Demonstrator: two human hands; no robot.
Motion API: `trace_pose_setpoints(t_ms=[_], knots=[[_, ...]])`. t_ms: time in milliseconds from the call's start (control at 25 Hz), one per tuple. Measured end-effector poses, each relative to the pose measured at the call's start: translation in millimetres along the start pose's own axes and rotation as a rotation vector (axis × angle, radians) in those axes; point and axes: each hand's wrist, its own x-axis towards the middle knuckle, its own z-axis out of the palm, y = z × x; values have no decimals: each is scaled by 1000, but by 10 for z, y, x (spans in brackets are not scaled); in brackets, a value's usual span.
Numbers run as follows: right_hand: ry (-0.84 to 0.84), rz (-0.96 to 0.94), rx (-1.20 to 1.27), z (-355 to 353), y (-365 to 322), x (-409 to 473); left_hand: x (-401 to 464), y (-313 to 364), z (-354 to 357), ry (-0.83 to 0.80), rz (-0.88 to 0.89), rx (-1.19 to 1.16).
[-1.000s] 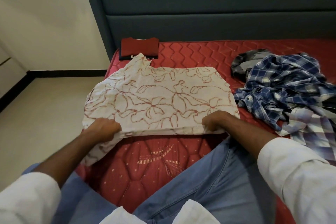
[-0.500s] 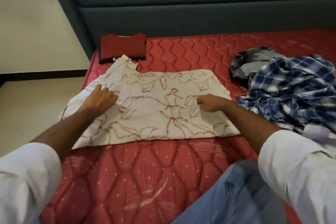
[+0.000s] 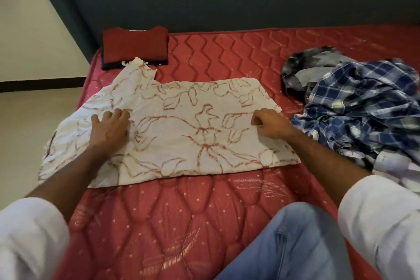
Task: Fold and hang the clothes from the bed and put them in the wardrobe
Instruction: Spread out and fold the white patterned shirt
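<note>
The top (image 3: 181, 129), thin white cloth with a red floral line print, lies folded flat across the bed (image 3: 204, 223), its left part hanging over the mattress edge. It looks light, limp and creasing easily, so it is best taken at corners or a folded edge, both sides at once. The left hand (image 3: 109, 127) presses it with fingers spread flat. The right hand (image 3: 270, 125) has curled fingers, seemingly pinching the cloth, though the view is unclear. The quilted mattress looks grippy. A plaid heap (image 3: 363, 109) lies crumpled at the right; a folded red garment (image 3: 135, 46) sits by the padded headboard.
</note>
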Motion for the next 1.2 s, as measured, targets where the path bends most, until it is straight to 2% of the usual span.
trace_pose_setpoints(t_ms=[160, 360, 520, 640, 720, 800, 880, 920, 1000, 1080, 1200], knots=[[-43, -196, -26, 341, -695, 106, -364, -200, -25, 122, -117, -198], [-68, -311, 262, 713, -2119, 468, -1107, -816, -49, 91, -233, -437], [-199, -173, 614, 904, -3186, 792, -1572, -1193, 81, -2, -186, -552], [-228, -160, 628, 971, -3672, 1074, -1687, -1378, 285, -55, -140, -589], [-300, -185, 533, 936, -3866, 1227, -1703, -1424, 397, -29, -137, -633], [-451, -214, 405, 824, -3954, 1336, -1701, -1432, 472, 14, -139, -685], [-535, -253, 497, 749, -3902, 1457, -1691, -1424, 518, 66, -162, -810], [-509, -248, 631, 735, -3849, 1507, -1683, -1426, 542, 81, -188, -885], [-305, -162, 837, 765, -3748, 1553, -1666, -1436, 572, 80, -235, -942], [-196, -127, 773, 828, -3682, 1552, -1637, -1448, 561, 42, -271, -937], [-268, -157, 578, 859, -3735, 1518, -1582, -1467, 528, 8, -327, -957]])
